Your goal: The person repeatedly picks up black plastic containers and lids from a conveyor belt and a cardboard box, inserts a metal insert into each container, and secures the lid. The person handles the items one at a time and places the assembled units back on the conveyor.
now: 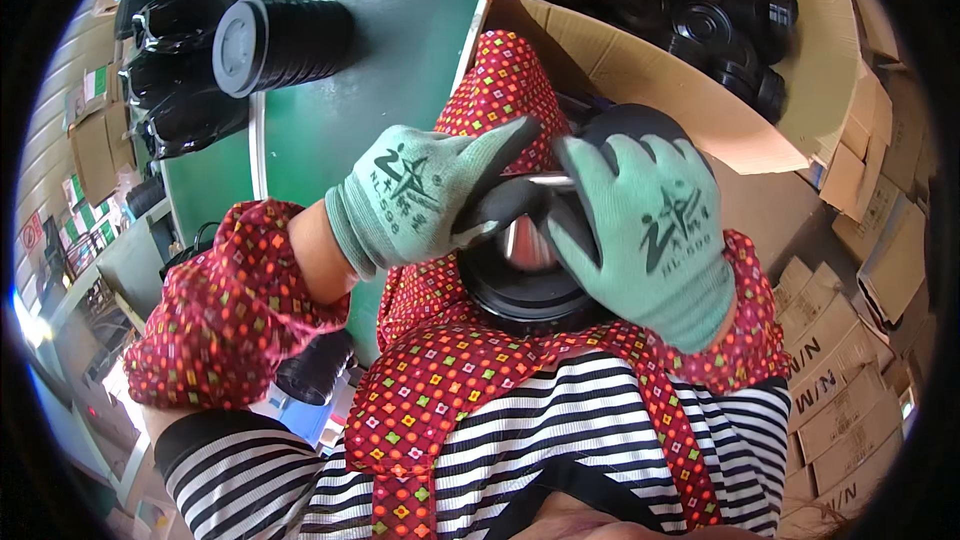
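Note:
Both hands wear light green knit gloves with dark palms and meet over my lap. Between them is a round black plastic part [530, 300] with a stepped rim and a shiny, metallic-looking middle, blurred by motion. My left hand [425, 190] pinches at its upper side, thumb and forefinger close together. My right hand [645, 230] curls around it from the other side, thumb pointing inward. Their fingers hide the exact grip and much of the part. Behind the right fingers shows another dark rounded surface [635, 120]; whether it belongs to the same part, I cannot tell.
On the green table [390, 40] to the left lies a stack of black ribbed pots [290, 40]. Glossy black rounded pieces [180, 70] line up beyond it. An open cardboard box [690, 90] at upper right holds many black round parts. Flattened cartons [840, 390] stand at right.

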Available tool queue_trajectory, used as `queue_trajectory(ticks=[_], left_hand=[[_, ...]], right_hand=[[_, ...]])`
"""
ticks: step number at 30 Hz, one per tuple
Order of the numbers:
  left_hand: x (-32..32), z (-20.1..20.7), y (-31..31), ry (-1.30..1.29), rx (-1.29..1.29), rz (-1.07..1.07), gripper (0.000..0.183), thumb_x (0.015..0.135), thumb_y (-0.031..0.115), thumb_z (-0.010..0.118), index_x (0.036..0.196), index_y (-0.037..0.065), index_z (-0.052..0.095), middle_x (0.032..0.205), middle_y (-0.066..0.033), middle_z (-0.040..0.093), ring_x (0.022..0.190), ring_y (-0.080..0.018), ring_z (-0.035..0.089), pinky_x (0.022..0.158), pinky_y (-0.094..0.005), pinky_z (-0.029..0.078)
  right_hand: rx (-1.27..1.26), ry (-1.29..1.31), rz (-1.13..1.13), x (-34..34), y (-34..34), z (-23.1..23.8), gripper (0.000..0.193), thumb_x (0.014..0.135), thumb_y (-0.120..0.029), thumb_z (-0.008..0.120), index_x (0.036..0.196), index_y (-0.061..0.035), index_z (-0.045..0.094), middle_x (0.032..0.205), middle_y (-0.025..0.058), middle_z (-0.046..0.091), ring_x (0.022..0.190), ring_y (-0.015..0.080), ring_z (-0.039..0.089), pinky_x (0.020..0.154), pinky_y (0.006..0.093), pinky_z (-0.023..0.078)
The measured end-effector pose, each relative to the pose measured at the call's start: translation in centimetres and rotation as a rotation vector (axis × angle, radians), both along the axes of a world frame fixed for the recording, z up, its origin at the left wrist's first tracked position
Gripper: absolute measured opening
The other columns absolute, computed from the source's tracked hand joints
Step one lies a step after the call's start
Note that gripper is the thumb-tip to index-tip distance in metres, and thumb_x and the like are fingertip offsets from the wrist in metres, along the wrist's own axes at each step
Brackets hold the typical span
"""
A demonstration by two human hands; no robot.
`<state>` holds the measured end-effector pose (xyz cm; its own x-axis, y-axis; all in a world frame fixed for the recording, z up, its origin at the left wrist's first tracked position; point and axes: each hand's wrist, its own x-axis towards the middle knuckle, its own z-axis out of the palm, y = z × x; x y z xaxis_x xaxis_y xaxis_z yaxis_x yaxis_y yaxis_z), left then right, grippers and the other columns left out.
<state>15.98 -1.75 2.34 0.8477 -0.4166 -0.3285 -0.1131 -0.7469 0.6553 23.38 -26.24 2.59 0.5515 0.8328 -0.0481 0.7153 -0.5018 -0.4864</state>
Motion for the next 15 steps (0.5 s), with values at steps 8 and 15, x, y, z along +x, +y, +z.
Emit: queue_trajectory(ticks=[8, 15], left_hand=[[2.8, -6.7, 0.5, -0.308, -0.22, -0.213, 0.055, 0.086, 0.035, 0.077, 0.129, 0.001, 0.068, 0.092, -0.0155, 0.075, 0.079, -0.0369, 0.075, 0.072, -0.0428, 0.059], [3.5, -8.4, -0.6, -0.467, -0.345, -0.142, 0.052, 0.085, 0.032, 0.076, 0.127, 0.002, 0.069, 0.094, -0.0174, 0.075, 0.079, -0.0395, 0.073, 0.073, -0.0449, 0.058]], right_hand=[[-0.256, -0.045, -0.023, -1.0, -1.0, 2.7, 0.061, 0.093, -0.052, 0.073, 0.14, -0.014, 0.067, 0.086, 0.0063, 0.058, 0.071, 0.0232, 0.061, 0.064, 0.0392, 0.048], [-0.356, -0.208, -0.103, -2.5, -0.5, 4.0, 0.059, 0.091, -0.048, 0.076, 0.141, -0.0175, 0.069, 0.088, 0.0072, 0.061, 0.074, 0.0248, 0.064, 0.066, 0.0403, 0.05]])
